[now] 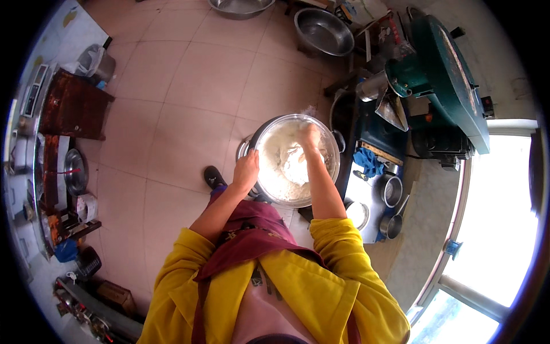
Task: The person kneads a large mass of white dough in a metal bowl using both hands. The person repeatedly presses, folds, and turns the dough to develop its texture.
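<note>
A large round metal basin [265, 182] stands in front of me, with pale flour and a brighter white floury mass [294, 165] inside. At its left rim is my left hand [247, 168], its fingers closed over the edge. My right hand [310, 136] reaches down into the basin near the far right wall, beyond the white mass. Its fingers look curled in, slightly blurred, and what they hold, if anything, is hidden. Flour dusts the basin's inner wall. The right forearm crosses over the right part of the basin.
Right of the basin, a bench carries a green machine [452, 86] with a metal spout, a blue cloth [368, 162] and metal pots [392, 191]. Another metal basin [324, 32] lies beyond. A brown wooden cabinet [74, 106] stands at the left. My shoe [213, 176] is left of the basin.
</note>
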A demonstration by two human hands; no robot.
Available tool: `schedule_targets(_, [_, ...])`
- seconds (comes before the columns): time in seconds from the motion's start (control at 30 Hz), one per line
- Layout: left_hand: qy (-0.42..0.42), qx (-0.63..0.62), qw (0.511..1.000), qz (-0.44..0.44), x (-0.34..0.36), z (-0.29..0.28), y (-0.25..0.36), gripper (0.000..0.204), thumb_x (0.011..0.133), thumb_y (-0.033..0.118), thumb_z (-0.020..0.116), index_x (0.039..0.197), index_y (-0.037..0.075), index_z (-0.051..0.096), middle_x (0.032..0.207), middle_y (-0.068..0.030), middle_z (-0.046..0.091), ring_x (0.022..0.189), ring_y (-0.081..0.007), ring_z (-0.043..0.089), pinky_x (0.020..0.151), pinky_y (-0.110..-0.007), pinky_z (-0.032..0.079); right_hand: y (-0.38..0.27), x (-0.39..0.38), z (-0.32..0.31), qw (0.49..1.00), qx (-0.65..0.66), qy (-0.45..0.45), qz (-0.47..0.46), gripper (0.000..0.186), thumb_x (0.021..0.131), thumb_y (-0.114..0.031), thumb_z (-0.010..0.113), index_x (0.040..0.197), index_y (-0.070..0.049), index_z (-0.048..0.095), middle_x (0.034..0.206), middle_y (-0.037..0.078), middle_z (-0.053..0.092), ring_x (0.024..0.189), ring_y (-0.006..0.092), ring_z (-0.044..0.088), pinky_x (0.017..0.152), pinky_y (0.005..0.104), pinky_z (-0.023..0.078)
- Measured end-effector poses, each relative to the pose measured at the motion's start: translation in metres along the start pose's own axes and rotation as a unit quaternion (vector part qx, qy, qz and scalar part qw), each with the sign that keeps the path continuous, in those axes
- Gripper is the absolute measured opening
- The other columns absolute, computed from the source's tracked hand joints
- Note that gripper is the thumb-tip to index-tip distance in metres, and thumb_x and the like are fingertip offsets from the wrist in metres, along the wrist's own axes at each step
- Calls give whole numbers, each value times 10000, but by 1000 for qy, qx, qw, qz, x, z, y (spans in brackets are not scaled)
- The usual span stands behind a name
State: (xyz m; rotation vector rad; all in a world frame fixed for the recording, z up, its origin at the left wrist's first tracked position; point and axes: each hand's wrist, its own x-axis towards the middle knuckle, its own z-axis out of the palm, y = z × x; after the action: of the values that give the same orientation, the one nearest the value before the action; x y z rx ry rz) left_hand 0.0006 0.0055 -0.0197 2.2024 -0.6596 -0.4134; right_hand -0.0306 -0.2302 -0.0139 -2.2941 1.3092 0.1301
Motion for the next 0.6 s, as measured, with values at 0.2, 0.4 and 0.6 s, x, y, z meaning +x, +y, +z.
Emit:
schedule_targets(0.2, [-12, 9, 1000, 2, 8, -10, -2, 342, 976, 251, 418, 935, -45, 584, 667, -260, 598, 644, -430, 603, 587, -508, 483, -24, -10, 56, 938, -219, -10, -269, 260, 771, -228, 598, 937, -39, 664, 884, 153, 656, 852, 316, 645, 776, 396, 515])
schedule_targets(0.4, [-8, 7, 1000, -17, 6, -21, 15, 362, 984, 268, 390, 905, -20, 595, 683, -259, 605, 657, -432, 607, 606, -518, 486, -46, -69, 40, 907, -209, -48, -362, 498, 692, -113, 649, 1147, 24, 500, 1091, 163, 584, 1086, 311, 526, 910, 372, 456])
schedule_targets(0.6, [5, 43, 998, -54, 7, -15, 16, 378, 988, 282, 368, 905, -1, 605, 715, -258, 623, 677, -443, 615, 629, -513, 505, -22, -100, 43, 828, -201, -21, -522, 335, 767, -110, 578, 1099, -63, 589, 1127, 82, 585, 1125, 271, 501, 983, 379, 397])
